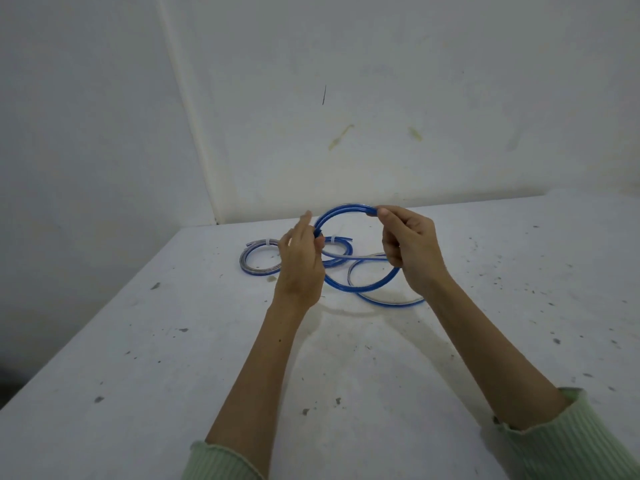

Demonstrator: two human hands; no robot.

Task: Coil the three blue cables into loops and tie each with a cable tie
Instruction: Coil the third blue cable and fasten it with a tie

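I hold a blue cable (341, 210) up above the white table (173, 341), bent into an upright loop. My right hand (410, 245) pinches the loop's top right. My left hand (299, 261) grips its left side, near a cable end. The cable's slack (388, 301) trails in a curve on the table below my right hand. Behind my left hand lie two coiled blue cables: one at the left (252, 259) with a white cable tie (266, 241), one in the middle (341, 251) with a white tie (333, 240), partly hidden by my hand.
The table stands in a corner of white walls (346, 98). Its left edge (86, 320) runs diagonally, with a dark drop beyond it. Dark specks dot the tabletop. Pale green sleeves (568, 441) cover my forearms near the frame's bottom.
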